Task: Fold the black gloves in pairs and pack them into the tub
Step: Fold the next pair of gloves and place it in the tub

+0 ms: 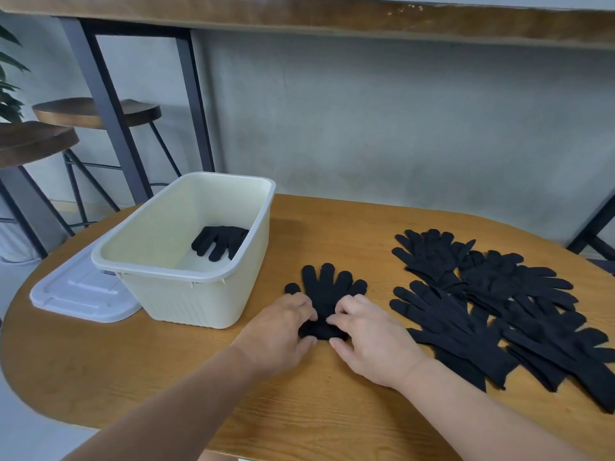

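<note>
Pinching cuff of black glove pair [327, 294] (fingers splayed flat), both hands [327, 322] gripping

You can see your two arms coming up from the bottom edge. Both are bare, with no sleeves on them. Your left hand [283, 324] and your right hand [369, 331] are bare too. Your fingernails are short and plain.
</note>
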`<act>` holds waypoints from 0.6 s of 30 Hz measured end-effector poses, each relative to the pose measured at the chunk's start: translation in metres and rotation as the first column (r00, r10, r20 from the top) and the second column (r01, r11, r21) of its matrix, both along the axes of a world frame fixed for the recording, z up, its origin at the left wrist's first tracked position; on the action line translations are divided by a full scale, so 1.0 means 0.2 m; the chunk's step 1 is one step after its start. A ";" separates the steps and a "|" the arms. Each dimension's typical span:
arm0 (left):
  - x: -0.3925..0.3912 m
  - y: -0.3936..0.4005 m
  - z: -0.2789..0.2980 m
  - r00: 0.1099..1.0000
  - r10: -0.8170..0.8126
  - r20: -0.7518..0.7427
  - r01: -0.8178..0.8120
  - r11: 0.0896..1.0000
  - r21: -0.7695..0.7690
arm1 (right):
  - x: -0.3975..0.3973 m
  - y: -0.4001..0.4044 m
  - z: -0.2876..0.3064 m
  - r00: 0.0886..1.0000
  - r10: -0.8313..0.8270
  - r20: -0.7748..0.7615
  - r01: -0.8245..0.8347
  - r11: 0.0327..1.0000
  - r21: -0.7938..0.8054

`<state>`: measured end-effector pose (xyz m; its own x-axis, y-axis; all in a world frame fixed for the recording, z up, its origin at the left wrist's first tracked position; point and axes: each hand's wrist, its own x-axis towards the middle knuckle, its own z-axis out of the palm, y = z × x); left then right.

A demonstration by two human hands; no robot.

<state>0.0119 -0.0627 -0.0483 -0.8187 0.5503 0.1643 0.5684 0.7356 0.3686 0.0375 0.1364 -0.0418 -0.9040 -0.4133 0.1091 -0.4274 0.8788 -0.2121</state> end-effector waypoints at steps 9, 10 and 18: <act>-0.05 0.05 0.07 0.950 0.162 0.266 -0.190 0.978 0.081 | -0.06 -0.02 0.07 0.886 -0.199 0.418 0.365 0.856 -0.366; -0.06 0.06 0.08 0.944 0.170 0.281 -0.197 0.978 0.071 | -0.08 -0.02 0.07 0.875 -0.218 0.432 0.391 0.844 -0.366; -0.14 0.11 0.04 0.974 0.144 0.174 -0.154 0.987 0.045 | -0.11 -0.04 0.01 0.959 -0.229 0.167 0.269 0.921 -0.280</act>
<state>-0.0167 -0.0411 -0.0394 -0.9092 0.4141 0.0440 0.3800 0.7819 0.4943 0.0162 0.1278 -0.0404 -0.9879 -0.1393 0.0683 -0.1544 0.8412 -0.5181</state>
